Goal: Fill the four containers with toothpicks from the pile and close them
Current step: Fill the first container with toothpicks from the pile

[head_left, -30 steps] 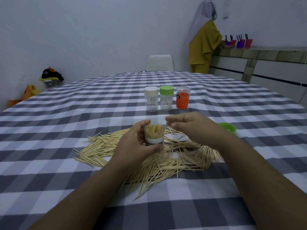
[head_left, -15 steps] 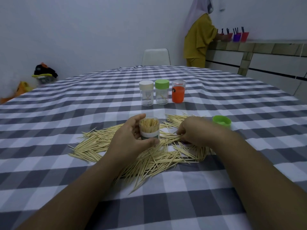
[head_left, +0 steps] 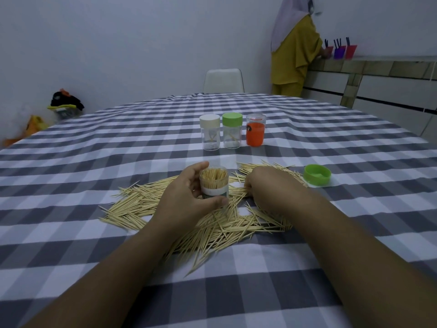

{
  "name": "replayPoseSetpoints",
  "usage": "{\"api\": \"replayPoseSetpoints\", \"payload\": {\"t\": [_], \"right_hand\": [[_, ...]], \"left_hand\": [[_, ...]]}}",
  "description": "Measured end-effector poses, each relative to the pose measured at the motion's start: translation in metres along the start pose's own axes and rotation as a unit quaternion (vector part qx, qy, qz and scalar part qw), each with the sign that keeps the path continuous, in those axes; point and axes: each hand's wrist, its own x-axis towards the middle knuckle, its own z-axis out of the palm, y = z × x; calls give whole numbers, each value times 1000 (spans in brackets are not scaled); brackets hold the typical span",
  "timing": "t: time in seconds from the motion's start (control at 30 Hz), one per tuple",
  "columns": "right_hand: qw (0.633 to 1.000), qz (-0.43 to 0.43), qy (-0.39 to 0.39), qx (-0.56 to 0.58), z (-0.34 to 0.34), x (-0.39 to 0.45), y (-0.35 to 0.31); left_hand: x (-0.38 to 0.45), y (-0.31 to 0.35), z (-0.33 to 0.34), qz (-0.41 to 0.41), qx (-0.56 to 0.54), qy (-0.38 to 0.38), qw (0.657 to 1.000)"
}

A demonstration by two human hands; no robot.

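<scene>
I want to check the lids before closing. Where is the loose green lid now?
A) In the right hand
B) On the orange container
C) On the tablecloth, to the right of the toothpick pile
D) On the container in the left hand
C: the loose green lid lies open side up on the checked tablecloth, right of the toothpick pile, and neither hand touches it.

Bare checked cloth [head_left: 118,162] lies open left of the left hand's fingers [head_left: 198,169]; beyond them stand three containers [head_left: 233,131], and a green lid [head_left: 316,175] lies right of the right hand [head_left: 267,185].
</scene>
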Motion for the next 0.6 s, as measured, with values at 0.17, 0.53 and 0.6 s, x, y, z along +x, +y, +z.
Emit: {"api": "replayPoseSetpoints", "payload": {"t": [0.17,0.53,0.6], "right_hand": [[998,23,32,50,-7,2,1],[790,-101,213,565,-2,-12,-9],[733,-123,258,618,-2,-12,-12]], "left_hand": [[0,1,-1,2,1,0,1000],[0,-1,0,2,-5,-2,1000],[0,-1,0,2,-8,-3,1000]]}}
